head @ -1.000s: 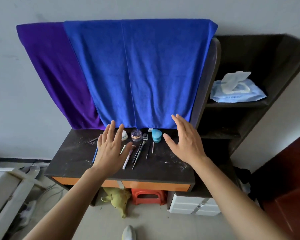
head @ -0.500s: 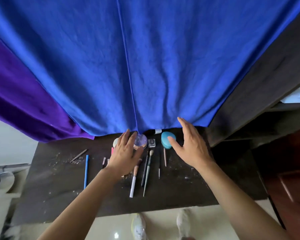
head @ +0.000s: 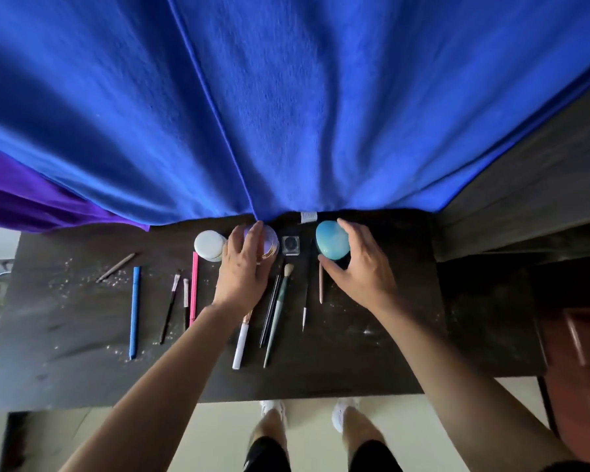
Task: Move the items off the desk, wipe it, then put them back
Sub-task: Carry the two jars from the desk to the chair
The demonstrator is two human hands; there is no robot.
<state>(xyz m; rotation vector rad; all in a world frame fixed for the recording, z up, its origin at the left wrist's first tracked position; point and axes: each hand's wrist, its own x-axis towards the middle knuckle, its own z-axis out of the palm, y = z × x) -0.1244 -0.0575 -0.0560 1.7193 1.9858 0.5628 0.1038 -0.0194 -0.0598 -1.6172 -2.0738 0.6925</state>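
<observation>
The left hand [head: 244, 267] covered most of the clear jar [head: 270, 240], so its grip could not be judged, and its wrist hid the white-handled brush's [head: 241, 345] head. The right hand [head: 358, 267] masked the turquoise case's [head: 331, 240] right side. The blue towel [head: 286, 114], cropped at the far edge, concealed the desk's [head: 355, 352] far rim.

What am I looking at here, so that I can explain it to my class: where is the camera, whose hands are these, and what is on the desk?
There is no machine here: a person works with two bare hands. The camera is worn on the person's head and looks down, so you see both forearms, with legs and shoes below the desk's edge. The left hand curls over a clear lilac jar. The right hand grips a turquoise egg-shaped case. On the dark desk there are also a white round jar, a small square pot, a blue pencil, a pink pencil and several brushes. A blue cloth hangs behind.
</observation>
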